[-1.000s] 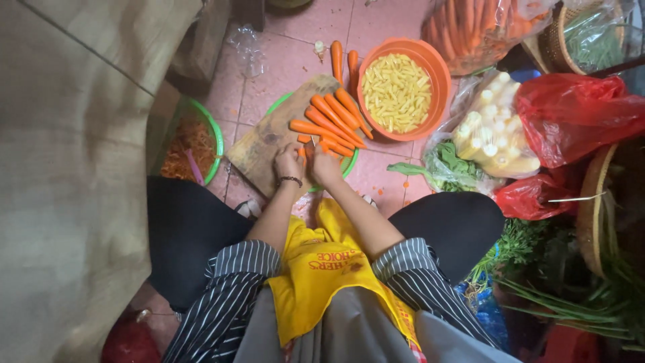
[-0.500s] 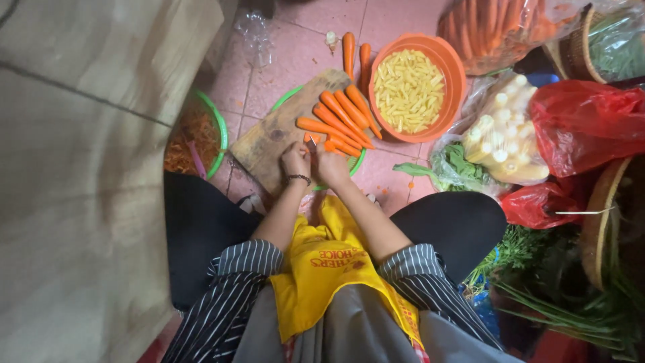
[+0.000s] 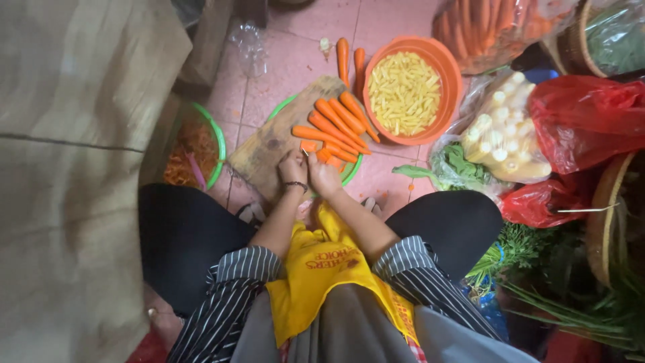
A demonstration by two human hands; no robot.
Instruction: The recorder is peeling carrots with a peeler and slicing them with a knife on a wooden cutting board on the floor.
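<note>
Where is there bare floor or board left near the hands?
Bare pink floor lies beyond the wooden board, left of two loose carrots. The board's left half is bare. Crowded: peeled carrots, orange bowl, both hands.

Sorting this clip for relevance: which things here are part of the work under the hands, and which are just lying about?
In use: left hand, right hand, carrots, wooden board.
Lying about: orange bowl of cut yellow pieces, green bowl of peelings, red bag, leafy greens.

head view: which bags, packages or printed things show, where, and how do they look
Red plastic bag: upper right, crumpled, glossy.
Clear bag of pale baby corn: right of the orange bowl.
Clear bag of carrots: top, bulging.
Yellow apron: on the lap, red print.
</note>
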